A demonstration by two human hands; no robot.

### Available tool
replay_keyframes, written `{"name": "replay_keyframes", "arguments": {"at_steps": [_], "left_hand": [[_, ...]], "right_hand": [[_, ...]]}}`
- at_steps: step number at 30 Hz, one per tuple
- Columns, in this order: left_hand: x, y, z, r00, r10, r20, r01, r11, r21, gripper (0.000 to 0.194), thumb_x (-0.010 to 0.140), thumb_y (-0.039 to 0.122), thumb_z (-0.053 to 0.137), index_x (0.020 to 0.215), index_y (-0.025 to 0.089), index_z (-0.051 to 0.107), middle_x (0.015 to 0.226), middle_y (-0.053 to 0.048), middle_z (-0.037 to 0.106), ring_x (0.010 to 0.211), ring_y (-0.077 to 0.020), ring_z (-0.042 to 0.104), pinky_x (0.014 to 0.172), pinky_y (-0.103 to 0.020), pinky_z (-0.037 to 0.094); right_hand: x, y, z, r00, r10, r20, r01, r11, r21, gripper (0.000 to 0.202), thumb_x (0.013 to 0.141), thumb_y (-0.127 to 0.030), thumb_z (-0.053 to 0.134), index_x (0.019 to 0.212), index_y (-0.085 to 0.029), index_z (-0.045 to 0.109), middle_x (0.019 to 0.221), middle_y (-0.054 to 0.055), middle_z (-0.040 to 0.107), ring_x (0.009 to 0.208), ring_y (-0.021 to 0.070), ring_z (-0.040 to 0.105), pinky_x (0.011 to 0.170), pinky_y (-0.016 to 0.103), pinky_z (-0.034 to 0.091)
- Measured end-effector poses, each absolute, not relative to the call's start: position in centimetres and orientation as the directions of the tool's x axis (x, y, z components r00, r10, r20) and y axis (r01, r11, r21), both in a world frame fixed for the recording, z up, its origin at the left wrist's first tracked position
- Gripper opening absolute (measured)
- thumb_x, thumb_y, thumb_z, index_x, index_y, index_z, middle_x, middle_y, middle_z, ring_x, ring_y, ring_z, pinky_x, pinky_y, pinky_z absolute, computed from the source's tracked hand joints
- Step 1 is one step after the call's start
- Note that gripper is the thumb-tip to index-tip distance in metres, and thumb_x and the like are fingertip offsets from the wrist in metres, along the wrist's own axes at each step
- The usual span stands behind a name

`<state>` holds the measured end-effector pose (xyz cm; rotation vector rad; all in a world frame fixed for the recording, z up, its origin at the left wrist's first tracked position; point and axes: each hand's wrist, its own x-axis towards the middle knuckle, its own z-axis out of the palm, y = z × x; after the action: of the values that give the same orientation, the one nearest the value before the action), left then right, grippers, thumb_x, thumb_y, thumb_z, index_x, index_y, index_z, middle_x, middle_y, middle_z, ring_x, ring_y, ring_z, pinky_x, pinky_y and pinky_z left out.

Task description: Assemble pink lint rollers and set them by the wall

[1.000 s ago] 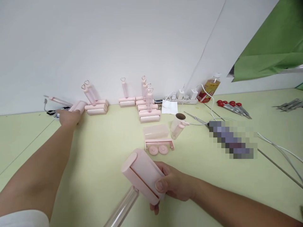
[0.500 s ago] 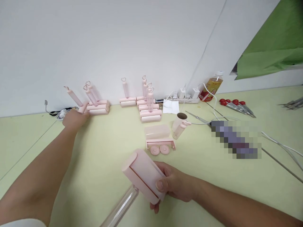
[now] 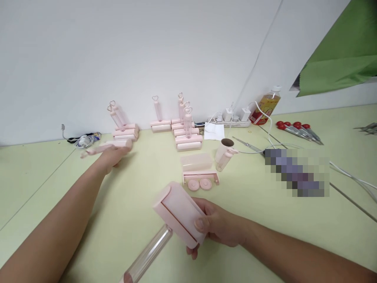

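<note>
My right hand [image 3: 219, 224] grips a pink lint roller [image 3: 179, 210] near the front, thumb on its cover. The roller's clear handle [image 3: 150, 251] points down toward the lower left. At the left, my left hand [image 3: 110, 159] is closed around another pink lint roller [image 3: 122, 143], tipped so its handle points left. Beyond the right hand lie loose parts: a translucent cover [image 3: 196, 162], a pink frame [image 3: 200, 173], two round end caps [image 3: 193, 184], a sticky-paper roll [image 3: 220, 151] standing upright and a clear handle [image 3: 224, 160] leaning beside it.
Several lint rollers [image 3: 188, 141] stand along the wall, with others [image 3: 125, 133] farther left. A power strip [image 3: 229, 123], drink bottle [image 3: 266, 106], several red-ended tools [image 3: 297, 129], a screwdriver-like tool [image 3: 247, 144], cables and a pixelated object [image 3: 294, 173] occupy the right. A coiled cable [image 3: 84, 141] lies left.
My left hand has moved right and toward me with its lint roller, whose handle has swung from upright to nearly flat. My right hand holds its roller almost unchanged.
</note>
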<state>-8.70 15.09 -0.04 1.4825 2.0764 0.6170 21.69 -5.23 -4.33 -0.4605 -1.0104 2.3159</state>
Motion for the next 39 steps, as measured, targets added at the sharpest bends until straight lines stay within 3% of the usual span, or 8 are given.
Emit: {"name": "replay_keyframes", "arguments": {"at_steps": [6,11,15,23,29,32,36,39], "left_hand": [[-7.6,16.2,0.3,-0.144,0.988,0.051,0.94,0.121,0.32,0.031,0.071,0.049,0.056,0.063,0.02,0.051,0.07,-0.007,0.058,0.066,-0.0221,0.054,0.053,-0.03,0.036],[-8.7,18.0,0.8,-0.051,0.98,0.19,0.995,0.032,0.099,0.036,0.075,0.049,0.055,0.091,0.016,0.057,0.097,-0.015,0.06,0.096,-0.032,0.057,0.071,-0.034,0.042],[-9.7,19.0,1.0,0.013,0.981,0.193,0.991,-0.037,0.125,0.048,0.073,0.056,0.058,0.1,0.016,0.054,0.104,-0.013,0.059,0.092,-0.0279,0.059,0.07,-0.031,0.042],[-10.4,18.7,-0.1,0.127,0.974,0.187,0.983,-0.148,0.104,0.037,0.077,0.053,0.052,0.091,0.019,0.055,0.103,-0.014,0.062,0.095,-0.0284,0.058,0.073,-0.032,0.042],[-8.3,16.5,1.5,0.065,0.969,0.239,0.979,-0.108,0.173,0.03,0.075,0.044,0.057,0.091,0.019,0.059,0.103,-0.013,0.062,0.094,-0.0283,0.059,0.077,-0.034,0.044],[-5.2,12.2,3.1,0.08,0.975,0.208,0.905,-0.159,0.395,0.031,0.082,0.05,0.049,0.083,0.02,0.06,0.087,-0.007,0.065,0.081,-0.0234,0.06,0.07,-0.031,0.045],[-1.7,5.2,5.3,0.505,0.844,-0.182,0.669,-0.249,0.7,0.053,0.088,0.063,0.034,0.083,0.021,0.066,0.081,-0.006,0.066,0.071,-0.0199,0.059,0.068,-0.031,0.048],[-0.2,1.3,6.5,0.661,0.721,-0.206,0.573,-0.308,0.759,0.055,0.09,0.063,0.032,0.081,0.021,0.068,0.083,-0.007,0.067,0.077,-0.0216,0.059,0.075,-0.032,0.048]], "right_hand": [[21.7,-5.2,-4.1,-0.781,0.618,-0.091,-0.349,-0.552,-0.757,0.059,0.069,-0.042,0.079,0.116,-0.016,0.056,0.09,0.005,0.062,0.065,0.0143,0.066,0.059,0.028,0.057],[21.7,-5.2,-4.0,-0.781,0.62,-0.079,-0.364,-0.554,-0.749,0.06,0.069,-0.044,0.079,0.116,-0.016,0.056,0.088,0.005,0.064,0.064,0.0141,0.066,0.058,0.028,0.057],[21.7,-5.3,-4.2,-0.781,0.62,-0.075,-0.358,-0.543,-0.76,0.061,0.07,-0.045,0.078,0.118,-0.015,0.053,0.085,0.004,0.064,0.063,0.0139,0.066,0.058,0.027,0.056],[21.7,-5.3,-4.3,-0.774,0.631,-0.059,-0.363,-0.518,-0.775,0.059,0.071,-0.045,0.076,0.116,-0.015,0.055,0.085,0.005,0.063,0.065,0.0151,0.066,0.057,0.028,0.056],[21.6,-5.3,-4.6,-0.771,0.636,-0.04,-0.339,-0.462,-0.819,0.056,0.073,-0.047,0.074,0.114,-0.014,0.054,0.085,0.005,0.063,0.066,0.0157,0.066,0.058,0.029,0.056],[21.5,-5.4,-4.6,-0.731,0.682,-0.024,-0.342,-0.396,-0.852,0.055,0.072,-0.048,0.074,0.111,-0.015,0.053,0.085,0.005,0.063,0.068,0.0168,0.066,0.058,0.03,0.056],[21.3,-5.8,-4.1,-0.565,0.825,0.015,-0.343,-0.218,-0.914,0.058,0.072,-0.047,0.074,0.114,-0.016,0.051,0.087,0.005,0.062,0.072,0.0176,0.064,0.058,0.029,0.054],[21.1,-6.0,-3.7,-0.425,0.903,0.062,-0.347,-0.099,-0.933,0.061,0.074,-0.047,0.072,0.121,-0.018,0.048,0.093,0.006,0.06,0.076,0.0183,0.064,0.059,0.03,0.054]]}}
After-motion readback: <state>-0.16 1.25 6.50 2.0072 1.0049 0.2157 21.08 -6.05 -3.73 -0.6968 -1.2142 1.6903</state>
